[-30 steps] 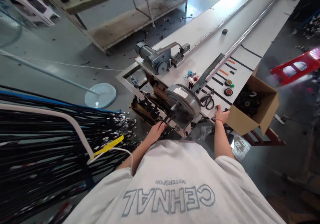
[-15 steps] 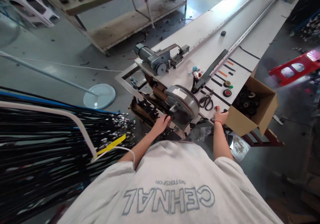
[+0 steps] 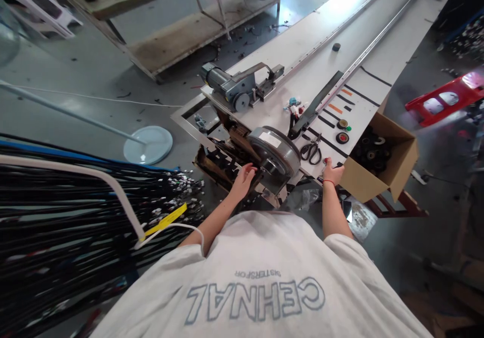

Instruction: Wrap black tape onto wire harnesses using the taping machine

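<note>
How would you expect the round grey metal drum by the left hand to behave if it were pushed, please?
The metal drum looks thick and solid, so probably heavy for its size and rigid. It seems mounted on the machine frame, so a push from the left hand would likely turn it, if anything, rather than slide or tip it.

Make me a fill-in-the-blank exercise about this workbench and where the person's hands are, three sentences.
1. The left hand reaches toward the round grey ____.
2. The right hand rests on the edge of the white ____.
3. The cardboard box holds rolls of black ____.

Missing words: drum; bench; tape
</note>
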Motion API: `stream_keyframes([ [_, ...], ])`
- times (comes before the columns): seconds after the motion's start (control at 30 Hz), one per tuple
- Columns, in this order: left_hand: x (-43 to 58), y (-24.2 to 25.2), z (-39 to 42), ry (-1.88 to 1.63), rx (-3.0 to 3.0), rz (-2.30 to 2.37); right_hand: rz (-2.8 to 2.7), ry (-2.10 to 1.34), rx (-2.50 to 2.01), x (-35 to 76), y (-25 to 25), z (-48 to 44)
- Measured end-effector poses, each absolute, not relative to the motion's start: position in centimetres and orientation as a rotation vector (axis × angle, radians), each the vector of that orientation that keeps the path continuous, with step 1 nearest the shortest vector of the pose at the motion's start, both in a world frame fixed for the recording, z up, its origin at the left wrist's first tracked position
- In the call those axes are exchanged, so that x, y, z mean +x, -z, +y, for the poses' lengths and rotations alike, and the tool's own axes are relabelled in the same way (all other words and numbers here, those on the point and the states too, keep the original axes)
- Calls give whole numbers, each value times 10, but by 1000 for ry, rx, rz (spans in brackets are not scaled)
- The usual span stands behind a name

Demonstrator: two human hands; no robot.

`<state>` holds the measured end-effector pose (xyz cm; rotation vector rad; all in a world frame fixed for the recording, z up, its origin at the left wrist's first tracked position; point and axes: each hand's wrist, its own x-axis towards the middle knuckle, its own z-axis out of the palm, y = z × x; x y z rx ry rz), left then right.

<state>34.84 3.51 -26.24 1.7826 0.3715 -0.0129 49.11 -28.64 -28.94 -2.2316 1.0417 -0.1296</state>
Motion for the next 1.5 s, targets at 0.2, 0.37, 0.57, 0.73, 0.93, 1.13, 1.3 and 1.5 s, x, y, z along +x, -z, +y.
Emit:
stream_keyframes([
  [0.2,335,239,25,-512,2052,210,1045,110,-2235,490,287,-284],
  [0.37,326,229,17,122,2051,139,1042,115,-2229,488,285,-282],
  [0.57,346,232,-5,403,1781,171,1033,119,-2203,485,282,-279],
  [0.73,351,239,-12,420,1734,154,1061,95,-2177,485,281,-279],
  [0.93,338,218,-2,401,1863,176,1013,101,-2204,490,287,-286],
  [1.13,321,230,43,-94,2126,458,988,158,-2202,490,290,-286],
  [1.3,284,286,63,429,2072,337,992,132,-2197,491,289,-287],
  [1.5,241,293,72,352,2112,437,992,144,-2190,493,290,-288],
])
